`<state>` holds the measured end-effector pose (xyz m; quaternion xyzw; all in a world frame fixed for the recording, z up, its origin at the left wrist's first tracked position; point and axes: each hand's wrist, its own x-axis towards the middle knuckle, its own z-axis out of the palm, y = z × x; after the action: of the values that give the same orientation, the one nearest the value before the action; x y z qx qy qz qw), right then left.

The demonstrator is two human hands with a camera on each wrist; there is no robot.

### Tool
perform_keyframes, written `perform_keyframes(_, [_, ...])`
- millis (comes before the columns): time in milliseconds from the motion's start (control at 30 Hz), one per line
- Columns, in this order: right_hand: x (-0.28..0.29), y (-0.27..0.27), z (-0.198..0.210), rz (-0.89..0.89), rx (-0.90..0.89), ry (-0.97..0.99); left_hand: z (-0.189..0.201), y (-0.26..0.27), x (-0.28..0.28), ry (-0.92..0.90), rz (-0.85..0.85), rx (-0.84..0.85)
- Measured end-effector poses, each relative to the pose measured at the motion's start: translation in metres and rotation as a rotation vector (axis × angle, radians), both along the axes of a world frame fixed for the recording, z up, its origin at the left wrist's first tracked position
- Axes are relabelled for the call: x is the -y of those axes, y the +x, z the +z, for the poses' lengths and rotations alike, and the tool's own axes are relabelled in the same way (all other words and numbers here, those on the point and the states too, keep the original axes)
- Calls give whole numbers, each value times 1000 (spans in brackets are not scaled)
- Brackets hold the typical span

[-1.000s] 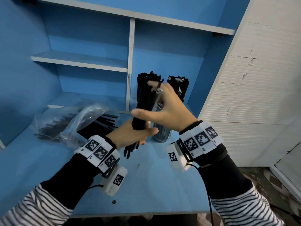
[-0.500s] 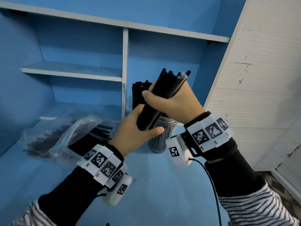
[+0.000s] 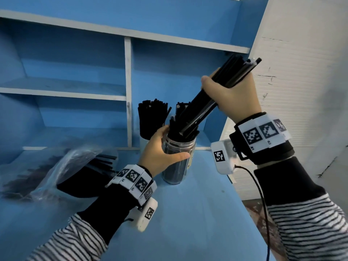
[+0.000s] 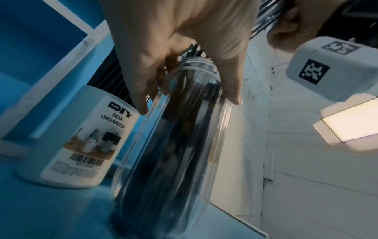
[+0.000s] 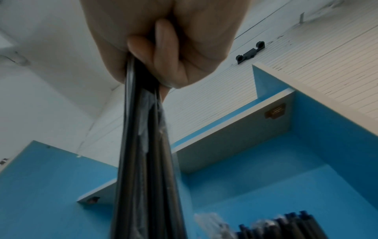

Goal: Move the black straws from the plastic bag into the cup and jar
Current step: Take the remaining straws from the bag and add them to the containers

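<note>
While the left hand (image 3: 162, 153) wraps the clear jar (image 3: 178, 162) to steady it on the bench (image 3: 197, 213), the right hand (image 3: 233, 95) clamps a bundle of black straws (image 3: 203, 108), tilted, lower tips entering the jar's mouth. 1 cup (image 4: 81, 142) stands beside, already stuffed; the plastic bag (image 3: 56, 170) lies left.

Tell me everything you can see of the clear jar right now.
The clear jar is a tall, transparent, plastic-looking cylinder with a ridged neck and no lid. It stands upright on the blue desk, beside the white cup. It is packed with black straws, seen dark through its wall. The left hand grips its upper part, while the right hand angles a straw bundle into its mouth.
</note>
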<state>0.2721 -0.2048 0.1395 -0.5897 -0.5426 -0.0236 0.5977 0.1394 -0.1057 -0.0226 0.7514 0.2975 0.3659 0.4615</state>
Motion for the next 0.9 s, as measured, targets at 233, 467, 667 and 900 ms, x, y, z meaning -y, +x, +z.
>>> perform_keyframes(233, [-15, 16, -15, -57, -15, -121, -6, 0, -2, 52, 17, -3])
perform_keyframes(467, [-35, 1, -45, 13, 54, -368, -11, 3, -8, 58, 5, 14])
perform_keyframes(667, [-44, 5, -81, 22, 261, -570, -15, 4, -9, 60, -19, 65])
perform_keyframes(900, [-26, -10, -71, 196, 183, -173, -16, 4, -9, 73, -16, 69])
